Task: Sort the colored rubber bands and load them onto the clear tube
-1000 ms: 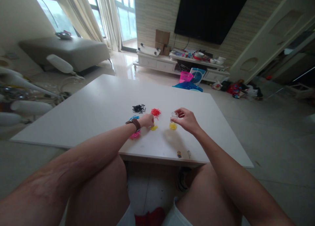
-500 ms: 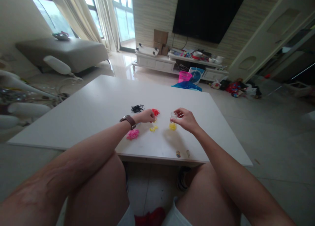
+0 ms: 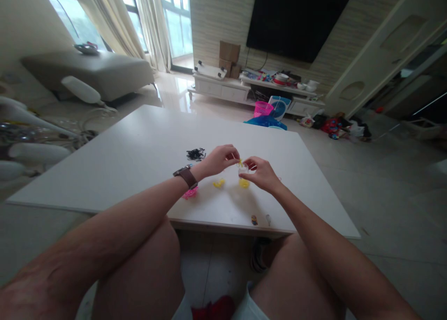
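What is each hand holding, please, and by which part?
The right hand holds a clear container by its side; the left hand pinches a yellow piece, where exactly is unclear.

Daylight from left windows (image 3: pixel 177 27), glare on floor (image 3: pixel 178 88), blurred edges

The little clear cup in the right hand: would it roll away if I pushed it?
The clear cup is probably light, being small enough for the right hand to pinch. It might roll if lying on its side, since its wall looks round. Glass or plastic, I can't tell.
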`<state>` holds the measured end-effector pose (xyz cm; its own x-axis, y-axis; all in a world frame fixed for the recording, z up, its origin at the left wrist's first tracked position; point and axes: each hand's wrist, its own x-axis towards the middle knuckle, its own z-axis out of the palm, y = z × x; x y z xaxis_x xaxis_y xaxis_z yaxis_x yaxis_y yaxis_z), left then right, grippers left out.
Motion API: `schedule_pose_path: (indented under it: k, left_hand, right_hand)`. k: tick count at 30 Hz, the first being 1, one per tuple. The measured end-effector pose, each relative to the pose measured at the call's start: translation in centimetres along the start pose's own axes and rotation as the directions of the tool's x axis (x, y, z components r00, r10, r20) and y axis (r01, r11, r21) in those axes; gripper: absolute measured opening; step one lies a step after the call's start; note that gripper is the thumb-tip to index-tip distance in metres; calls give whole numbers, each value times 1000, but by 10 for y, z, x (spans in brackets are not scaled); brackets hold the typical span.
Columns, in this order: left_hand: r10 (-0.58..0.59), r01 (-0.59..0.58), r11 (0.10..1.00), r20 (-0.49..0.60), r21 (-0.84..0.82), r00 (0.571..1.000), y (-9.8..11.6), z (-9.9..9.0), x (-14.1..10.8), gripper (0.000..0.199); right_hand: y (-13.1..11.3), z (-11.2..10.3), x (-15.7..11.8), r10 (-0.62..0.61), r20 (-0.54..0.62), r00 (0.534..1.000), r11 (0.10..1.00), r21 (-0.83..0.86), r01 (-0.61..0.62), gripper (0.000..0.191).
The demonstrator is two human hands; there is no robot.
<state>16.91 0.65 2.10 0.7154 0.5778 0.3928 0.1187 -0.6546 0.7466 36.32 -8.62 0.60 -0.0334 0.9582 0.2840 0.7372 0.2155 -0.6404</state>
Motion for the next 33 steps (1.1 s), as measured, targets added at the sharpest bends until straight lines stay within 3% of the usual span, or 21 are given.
schedule_pose_path:
  k: [5,13,25,29,33]
  left_hand:
    - [105,-108,988,39,111,994,3,7,-1,7]
    - [149,-173,965,126,198,981,1,12,-1,10]
    - [121,-140,963,94,229,988,10,12,-2,11]
    - [-18,20,980,-8,198,1000,-3,3,0,14]
    - [-240,205,941,105,270,965,-35,-6,-3,13]
  right_hand:
    - [-4,-1,-1,5,21,1000,1000,-22,-5,25]
    - [-5,1,-1,-4,40,999,1000,-30,5,24]
    - [1,4,0,-11,9,1000,1000,-17,11,26]
    - [-3,-1,1,62,-52,997,997,38,-60,26]
    - [-2,-4,3,135,-151,979,990,52,-128,28]
